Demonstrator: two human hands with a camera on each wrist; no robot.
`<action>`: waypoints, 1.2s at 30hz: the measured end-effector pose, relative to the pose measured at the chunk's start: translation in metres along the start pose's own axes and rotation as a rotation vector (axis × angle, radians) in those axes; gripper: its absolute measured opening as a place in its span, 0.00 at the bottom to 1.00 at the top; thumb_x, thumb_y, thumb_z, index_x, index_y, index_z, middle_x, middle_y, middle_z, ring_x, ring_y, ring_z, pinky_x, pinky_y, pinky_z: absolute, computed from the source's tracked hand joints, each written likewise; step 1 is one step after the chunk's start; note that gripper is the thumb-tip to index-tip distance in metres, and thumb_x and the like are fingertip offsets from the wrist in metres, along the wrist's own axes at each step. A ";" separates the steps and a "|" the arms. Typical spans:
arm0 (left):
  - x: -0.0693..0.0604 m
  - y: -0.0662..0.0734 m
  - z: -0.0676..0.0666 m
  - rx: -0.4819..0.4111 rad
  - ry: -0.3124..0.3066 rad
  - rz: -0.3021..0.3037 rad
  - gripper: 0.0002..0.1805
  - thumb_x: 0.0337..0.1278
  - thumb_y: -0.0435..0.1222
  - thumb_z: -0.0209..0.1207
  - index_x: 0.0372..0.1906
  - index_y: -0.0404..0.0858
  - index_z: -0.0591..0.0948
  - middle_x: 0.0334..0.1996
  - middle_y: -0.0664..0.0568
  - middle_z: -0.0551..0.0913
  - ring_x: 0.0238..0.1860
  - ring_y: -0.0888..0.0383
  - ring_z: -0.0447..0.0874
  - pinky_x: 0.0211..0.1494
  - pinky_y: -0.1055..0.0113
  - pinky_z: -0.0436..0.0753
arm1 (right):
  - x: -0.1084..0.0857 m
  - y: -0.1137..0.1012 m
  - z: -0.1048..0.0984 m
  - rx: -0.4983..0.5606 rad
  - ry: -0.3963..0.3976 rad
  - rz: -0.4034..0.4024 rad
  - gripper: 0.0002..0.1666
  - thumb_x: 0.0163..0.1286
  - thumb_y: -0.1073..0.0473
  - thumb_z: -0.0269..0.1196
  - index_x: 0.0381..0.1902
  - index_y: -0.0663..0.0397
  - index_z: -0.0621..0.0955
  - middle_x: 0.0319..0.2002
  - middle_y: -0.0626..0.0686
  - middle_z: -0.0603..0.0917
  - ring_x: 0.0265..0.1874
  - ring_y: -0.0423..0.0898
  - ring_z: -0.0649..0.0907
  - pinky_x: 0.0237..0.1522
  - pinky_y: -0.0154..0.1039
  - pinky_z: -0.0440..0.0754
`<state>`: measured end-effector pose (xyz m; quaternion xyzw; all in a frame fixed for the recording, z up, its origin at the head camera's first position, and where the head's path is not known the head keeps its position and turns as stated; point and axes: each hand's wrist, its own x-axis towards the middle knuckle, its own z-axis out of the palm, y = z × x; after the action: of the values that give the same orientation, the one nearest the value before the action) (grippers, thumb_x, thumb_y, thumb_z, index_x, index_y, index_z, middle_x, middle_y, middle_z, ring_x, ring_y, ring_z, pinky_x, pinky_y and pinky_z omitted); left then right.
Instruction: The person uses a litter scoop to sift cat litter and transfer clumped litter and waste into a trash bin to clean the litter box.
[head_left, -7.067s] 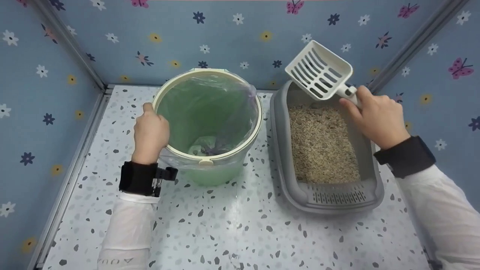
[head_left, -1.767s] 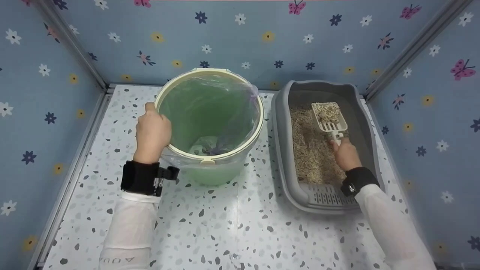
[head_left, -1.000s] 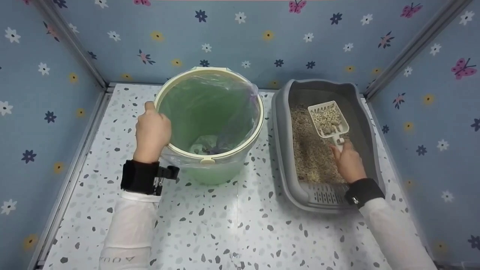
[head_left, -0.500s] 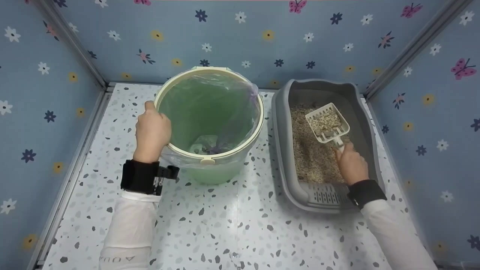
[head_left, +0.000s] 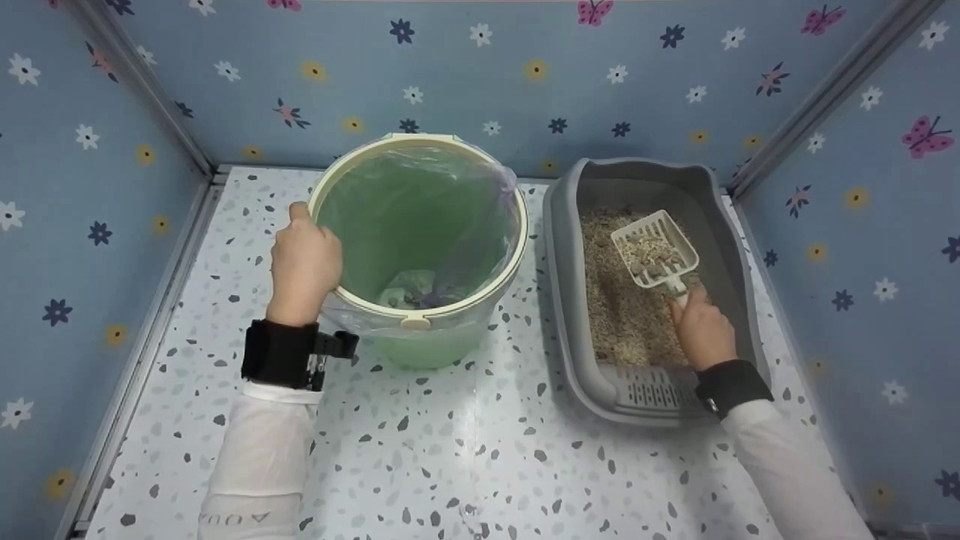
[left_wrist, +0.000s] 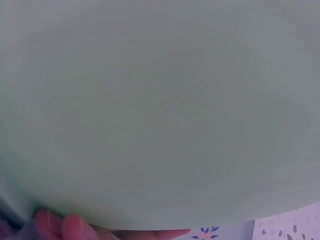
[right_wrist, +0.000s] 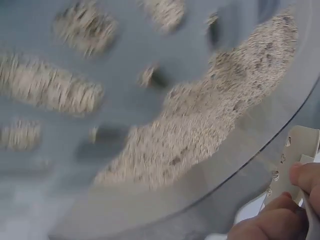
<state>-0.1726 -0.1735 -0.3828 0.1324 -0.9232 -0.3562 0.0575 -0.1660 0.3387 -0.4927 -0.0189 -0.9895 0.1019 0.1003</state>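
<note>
We clamped our left fingers [left_wrist: 75,229] on the bin's rim [head_left: 424,141], right fingers [head_left: 696,295] round the scoop [head_left: 671,277]; tilting risked spilling litter [head_left: 645,250].

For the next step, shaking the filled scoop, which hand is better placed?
Likely the right hand: it grips the scoop over the gray tray. The left hand holds the green bin, away from the scoop.

Left hand [head_left: 306,255] curled in a grip, right hand [head_left: 705,330] likewise gripping, both sleeved forearms [head_left: 259,457] extended forward

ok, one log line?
left hand: grips green plastic bin; right hand: holds white slotted plastic scoop; scoop: tan litter aboard, over grey plastic tray
</note>
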 end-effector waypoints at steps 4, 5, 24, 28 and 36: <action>0.000 0.000 0.000 0.000 0.001 -0.002 0.26 0.62 0.31 0.30 0.63 0.23 0.58 0.35 0.23 0.78 0.26 0.35 0.80 0.21 0.53 0.74 | 0.002 0.000 -0.004 0.124 -0.151 0.028 0.24 0.73 0.52 0.52 0.42 0.75 0.68 0.24 0.72 0.77 0.24 0.69 0.79 0.25 0.60 0.73; 0.000 0.000 0.000 0.000 0.003 0.000 0.26 0.61 0.31 0.30 0.63 0.23 0.58 0.35 0.23 0.78 0.26 0.35 0.80 0.21 0.53 0.74 | 0.003 0.000 -0.005 0.156 -0.197 0.039 0.25 0.74 0.51 0.51 0.42 0.75 0.68 0.23 0.69 0.76 0.23 0.66 0.78 0.25 0.57 0.73; 0.001 0.000 0.001 0.013 -0.001 -0.018 0.25 0.62 0.32 0.31 0.61 0.23 0.60 0.39 0.22 0.78 0.33 0.31 0.80 0.31 0.43 0.77 | 0.007 0.000 -0.017 0.710 -0.575 0.231 0.28 0.72 0.36 0.43 0.32 0.58 0.65 0.14 0.42 0.60 0.10 0.36 0.60 0.14 0.33 0.63; 0.001 0.001 0.001 0.009 0.002 -0.010 0.25 0.62 0.31 0.31 0.61 0.23 0.60 0.38 0.22 0.78 0.33 0.31 0.80 0.30 0.43 0.77 | 0.006 0.001 -0.021 0.513 -0.509 0.183 0.29 0.73 0.36 0.42 0.33 0.59 0.66 0.17 0.45 0.63 0.12 0.39 0.63 0.16 0.36 0.65; 0.001 0.000 0.001 0.003 0.002 0.005 0.25 0.62 0.31 0.31 0.62 0.22 0.59 0.36 0.23 0.78 0.28 0.33 0.81 0.22 0.51 0.76 | 0.002 0.003 -0.025 0.174 -0.301 0.049 0.36 0.75 0.43 0.44 0.52 0.78 0.68 0.27 0.68 0.77 0.28 0.64 0.79 0.30 0.55 0.73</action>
<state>-0.1733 -0.1732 -0.3837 0.1307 -0.9239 -0.3548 0.0591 -0.1630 0.3463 -0.4692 -0.0188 -0.9801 0.1910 -0.0502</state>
